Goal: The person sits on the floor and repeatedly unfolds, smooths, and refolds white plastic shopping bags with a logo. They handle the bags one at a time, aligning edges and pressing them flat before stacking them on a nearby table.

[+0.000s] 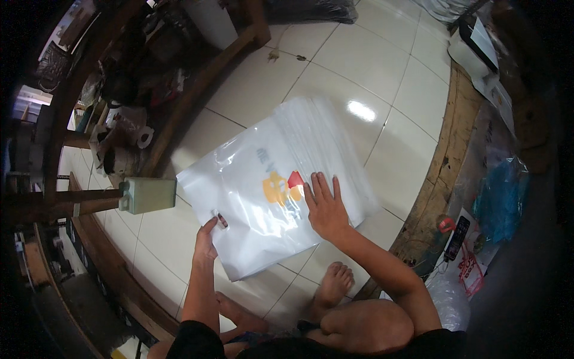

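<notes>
A stack of white plastic bags (239, 239) lies on the tiled floor before me, its layered part fanned toward the far right. The top bag carries a yellow and red printed picture (276, 188). My left hand (206, 240) is closed on the near left edge of the top bag, thumb on top; fingertips show at a small opening in the plastic. My right hand (326, 209) rests flat on the bags beside the print, fingers stretched out, gripping nothing.
A pale green jerrycan (150, 195) stands left of the bags, by a wooden shelf (197, 90) full of goods. Along the right runs a low wooden platform (439, 155) with a white machine (472, 51), blue plastic wrap (502, 197) and a black keypad device (457, 237). My bare foot (335, 284) is near the bags.
</notes>
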`<state>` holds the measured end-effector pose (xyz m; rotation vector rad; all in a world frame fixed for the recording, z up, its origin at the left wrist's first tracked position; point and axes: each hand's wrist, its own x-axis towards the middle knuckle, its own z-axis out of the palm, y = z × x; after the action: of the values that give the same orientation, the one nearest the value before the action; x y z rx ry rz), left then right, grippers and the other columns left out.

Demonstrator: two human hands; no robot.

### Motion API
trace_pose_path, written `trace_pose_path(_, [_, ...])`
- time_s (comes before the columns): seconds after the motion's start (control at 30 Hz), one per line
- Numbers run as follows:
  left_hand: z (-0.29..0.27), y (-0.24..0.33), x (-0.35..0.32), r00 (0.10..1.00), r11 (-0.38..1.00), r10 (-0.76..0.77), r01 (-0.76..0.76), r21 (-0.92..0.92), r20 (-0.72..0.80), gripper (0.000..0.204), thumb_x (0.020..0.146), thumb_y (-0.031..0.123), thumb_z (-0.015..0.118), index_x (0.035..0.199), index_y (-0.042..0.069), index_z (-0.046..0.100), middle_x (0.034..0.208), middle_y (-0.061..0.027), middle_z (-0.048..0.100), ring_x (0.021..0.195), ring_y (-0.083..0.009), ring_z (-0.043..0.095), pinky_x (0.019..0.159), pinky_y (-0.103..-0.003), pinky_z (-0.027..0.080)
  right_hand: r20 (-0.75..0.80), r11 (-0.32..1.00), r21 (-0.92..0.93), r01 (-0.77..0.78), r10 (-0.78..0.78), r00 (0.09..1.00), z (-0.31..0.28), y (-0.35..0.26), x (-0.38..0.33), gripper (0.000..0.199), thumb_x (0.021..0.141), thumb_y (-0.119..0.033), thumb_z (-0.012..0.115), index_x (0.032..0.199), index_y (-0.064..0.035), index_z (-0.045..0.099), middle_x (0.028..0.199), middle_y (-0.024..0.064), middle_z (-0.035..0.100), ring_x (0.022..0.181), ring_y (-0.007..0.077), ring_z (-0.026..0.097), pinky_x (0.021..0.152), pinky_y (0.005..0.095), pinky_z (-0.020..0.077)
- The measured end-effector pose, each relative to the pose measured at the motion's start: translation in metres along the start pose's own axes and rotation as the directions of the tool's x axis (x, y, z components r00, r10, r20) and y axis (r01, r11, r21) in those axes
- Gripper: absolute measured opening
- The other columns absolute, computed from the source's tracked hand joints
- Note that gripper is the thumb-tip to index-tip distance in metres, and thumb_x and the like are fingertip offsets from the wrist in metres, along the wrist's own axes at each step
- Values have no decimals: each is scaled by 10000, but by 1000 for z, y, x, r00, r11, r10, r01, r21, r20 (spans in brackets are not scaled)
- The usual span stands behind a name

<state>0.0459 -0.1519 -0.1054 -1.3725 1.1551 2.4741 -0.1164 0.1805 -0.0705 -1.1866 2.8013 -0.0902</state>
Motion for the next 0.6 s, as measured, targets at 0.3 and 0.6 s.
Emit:
trace_pose_path(0.3, [13,7,8,1000,998,-23,23,-66,13,123,938,188,555,934,66,574,809,-37,582,773,-182,594,794,-356,533,-64,977,182,115,-104,992,25,-7,-15,643,897,-380,617,1393,2,471,1500,270,353,1430,391,294,1183,543,201])
trace_pose_path(0.6, [6,4,18,1000,1000,-21,21,-14,-22,95,927,166,563,895,79,587,775,-24,585,754,-164,589,777,-328,524,-93,912,314,264,-247,965,23,-8,-19,617,891,-356,625,1358,22,483,1450,269,401,1405,384,326,1186,492,236])
